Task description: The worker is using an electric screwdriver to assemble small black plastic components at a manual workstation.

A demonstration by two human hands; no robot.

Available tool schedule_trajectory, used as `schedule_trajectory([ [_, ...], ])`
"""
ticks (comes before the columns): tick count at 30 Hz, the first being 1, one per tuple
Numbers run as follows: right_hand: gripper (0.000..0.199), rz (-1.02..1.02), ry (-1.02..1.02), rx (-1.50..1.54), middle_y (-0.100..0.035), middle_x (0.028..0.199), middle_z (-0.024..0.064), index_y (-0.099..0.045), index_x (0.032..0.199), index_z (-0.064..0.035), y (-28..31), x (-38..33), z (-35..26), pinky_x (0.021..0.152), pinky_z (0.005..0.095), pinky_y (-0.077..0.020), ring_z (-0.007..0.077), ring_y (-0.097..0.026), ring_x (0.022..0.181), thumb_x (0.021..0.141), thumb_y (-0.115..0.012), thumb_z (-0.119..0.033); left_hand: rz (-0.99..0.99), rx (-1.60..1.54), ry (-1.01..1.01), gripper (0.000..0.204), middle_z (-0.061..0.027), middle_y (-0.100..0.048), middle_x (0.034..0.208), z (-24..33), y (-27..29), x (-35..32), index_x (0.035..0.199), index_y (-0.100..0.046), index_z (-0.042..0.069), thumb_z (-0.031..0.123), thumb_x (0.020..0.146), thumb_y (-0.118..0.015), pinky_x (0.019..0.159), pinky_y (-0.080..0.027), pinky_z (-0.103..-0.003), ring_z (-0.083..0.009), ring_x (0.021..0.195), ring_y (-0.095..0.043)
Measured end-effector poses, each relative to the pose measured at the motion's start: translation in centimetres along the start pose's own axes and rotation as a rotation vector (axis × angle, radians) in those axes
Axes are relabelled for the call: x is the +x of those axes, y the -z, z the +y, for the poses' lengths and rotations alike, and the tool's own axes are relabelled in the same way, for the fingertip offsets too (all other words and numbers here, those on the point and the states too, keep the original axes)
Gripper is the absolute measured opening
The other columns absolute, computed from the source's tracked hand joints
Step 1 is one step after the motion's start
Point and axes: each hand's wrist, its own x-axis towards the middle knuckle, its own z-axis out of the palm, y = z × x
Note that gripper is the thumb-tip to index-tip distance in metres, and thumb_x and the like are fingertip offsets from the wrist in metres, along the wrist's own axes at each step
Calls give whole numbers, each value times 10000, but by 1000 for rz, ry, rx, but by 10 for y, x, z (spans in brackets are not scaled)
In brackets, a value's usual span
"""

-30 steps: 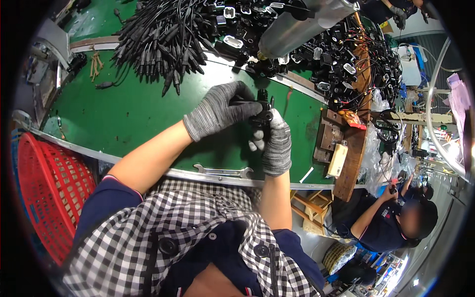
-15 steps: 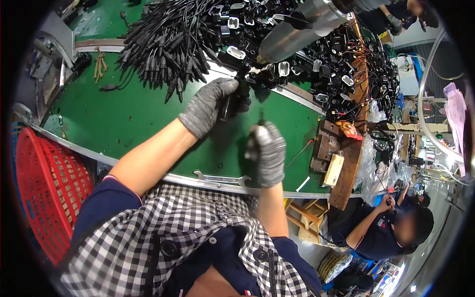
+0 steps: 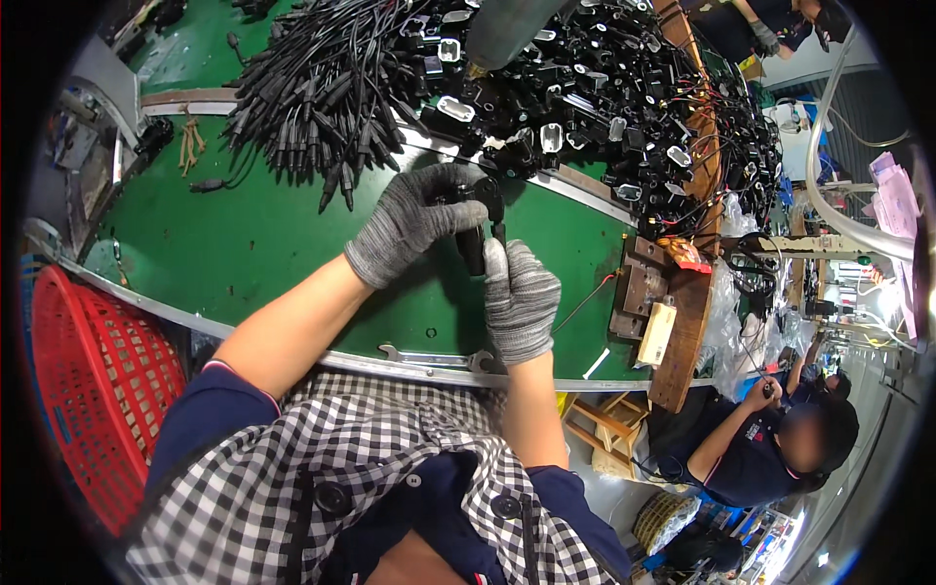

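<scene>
While gloved left hand (image 3: 409, 222) grips black plug (image 3: 472, 244) mid-frame, gloved right hand (image 3: 520, 297) pinches its lower end above green belt (image 3: 244, 244).

My view is bright and evenly lit from overhead. The green worktop (image 3: 244, 244) shows only soft, short shadows beneath the left hand (image 3: 409, 219) and right hand (image 3: 520, 297). Small white glints sit on the shiny faces in the pile of black plugs (image 3: 585, 107). The centre is sharp; I can read the knit of the gloves. The fisheye bends the worktop's metal edge strongly, a black ring closes the corners, and the right rim looks paler and softer.
</scene>
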Motion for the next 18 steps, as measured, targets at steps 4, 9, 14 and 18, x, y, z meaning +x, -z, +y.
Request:
schedule_trajectory([
  [4, 279, 16, 155, -165, -499, 589, 189, -529, 717, -20, 9, 9, 2, 488, 404, -402, 362, -506, 532, 880, -531, -246, -174, 164, -66, 281, -27, -620, 857, 9, 2, 0, 973, -607, 27, 212, 772, -671, 773, -457, -259, -101, 806, -553],
  [9, 276, -313, -118, 615, -503, 586, 166, -532, 716, -22, 12, 5, -2, 481, 378, -412, 323, -499, 507, 865, -549, -254, -210, 391, -82, 249, -89, -628, 838, 7, 1, -4, 981, -606, 19, 210, 820, -618, 765, -462, -280, -161, 779, -586],
  [14, 335, -205, -87, 317, -468, 530, 61, -515, 669, -50, -6, 3, 13, 414, 297, -376, 188, -455, 437, 843, -587, -327, -114, 525, -227, 248, -122, -631, 831, -28, -4, -2, 996, -593, 9, 216, 868, -543, 729, -475, -329, -204, 760, -608],
  [18, 371, -351, -285, 618, -475, 539, 15, -530, 696, -54, 2, 6, 3, 416, 272, -376, 137, -473, 458, 866, -557, -382, -105, 719, -285, 230, -165, -628, 844, -12, -2, -8, 970, -588, 4, 192, 888, -484, 709, -480, -378, -303, 754, -615],
])
